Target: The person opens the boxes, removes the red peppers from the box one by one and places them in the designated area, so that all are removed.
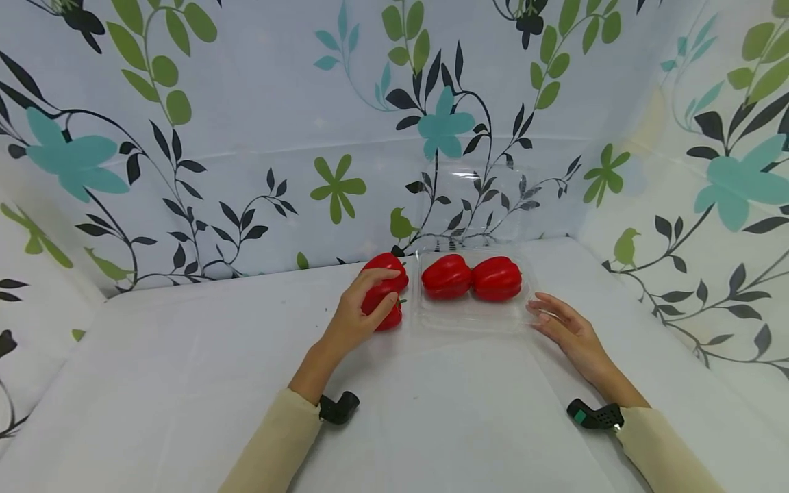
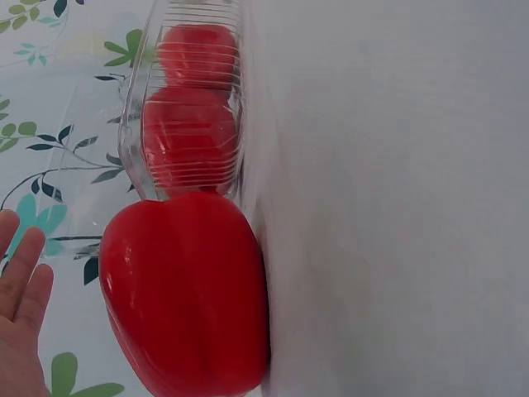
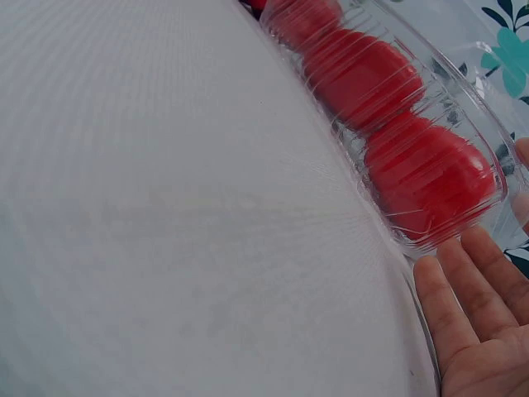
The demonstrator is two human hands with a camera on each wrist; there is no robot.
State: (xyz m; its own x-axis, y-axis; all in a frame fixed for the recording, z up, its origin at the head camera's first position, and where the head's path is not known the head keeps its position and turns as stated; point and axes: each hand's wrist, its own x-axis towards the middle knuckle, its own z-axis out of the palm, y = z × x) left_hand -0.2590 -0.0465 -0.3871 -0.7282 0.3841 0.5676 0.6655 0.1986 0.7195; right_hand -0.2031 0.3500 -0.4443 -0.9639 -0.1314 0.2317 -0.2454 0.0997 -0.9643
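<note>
Two red bell peppers lie side by side in a clear plastic clamshell container (image 1: 474,322): a left one (image 1: 446,277) and a right one (image 1: 496,279). Left of the container are more red peppers, a rear one (image 1: 388,261) and a front one (image 1: 390,320), partly covered by my left hand (image 1: 360,305). That hand hovers over them with fingers loosely bent; the left wrist view shows its fingers spread and apart from the large near pepper (image 2: 186,298). At the container's right end is my right hand (image 1: 570,335), fingers extended, fingertips (image 3: 428,269) at the plastic wall.
The container's transparent lid (image 1: 465,175) stands raised behind it, in front of the leaf-patterned cloth (image 1: 246,137). A white cloth covers the table (image 1: 185,383). Patterned cloth also hangs at the left and right sides. A black wrist device (image 1: 339,408) sits on each forearm.
</note>
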